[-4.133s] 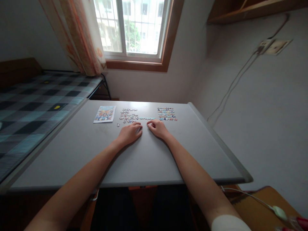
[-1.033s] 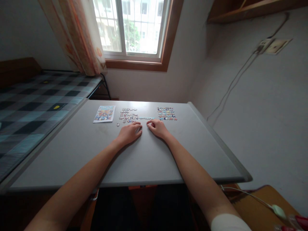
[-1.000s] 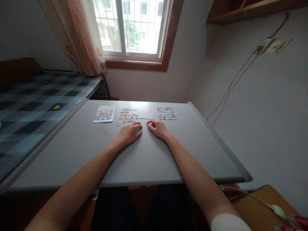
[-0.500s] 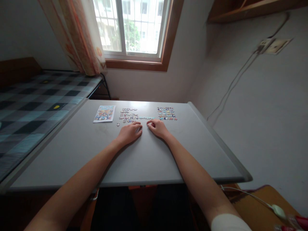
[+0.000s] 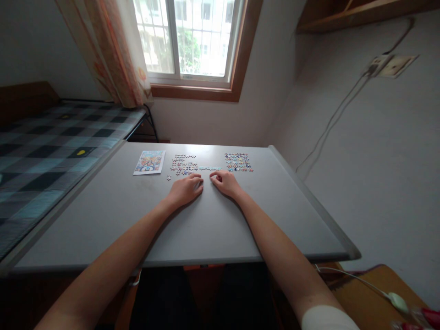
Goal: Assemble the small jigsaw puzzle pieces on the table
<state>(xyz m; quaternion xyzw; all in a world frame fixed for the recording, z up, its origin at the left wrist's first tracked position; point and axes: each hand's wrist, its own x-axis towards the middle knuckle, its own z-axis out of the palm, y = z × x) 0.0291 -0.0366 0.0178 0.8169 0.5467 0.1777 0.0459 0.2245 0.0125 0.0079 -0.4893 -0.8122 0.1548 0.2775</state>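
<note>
My left hand [image 5: 186, 189] rests on the grey table [image 5: 213, 229], its fingers slightly curled and apart with nothing in them. Facing it across a small gap, my right hand [image 5: 225, 182] lies on the table with loosely bent, parted fingers, also holding nothing. Just beyond my left hand is a group of loose jigsaw pieces [image 5: 184, 166]. A joined strip of pale blue-green jigsaw pieces [image 5: 210, 168] lies beyond the gap between the hands. Past my right hand sits another group of jigsaw pieces [image 5: 238, 162]. One single jigsaw piece [image 5: 168, 178] lies apart, left of my left hand.
A printed picture card [image 5: 149, 162] lies at the table's far left. Beyond the left edge is a bed with a checked cover [image 5: 68, 133]. A window [image 5: 185, 39] and curtain [image 5: 113, 55] are ahead. Cables hang from a wall socket [image 5: 378, 65] at right.
</note>
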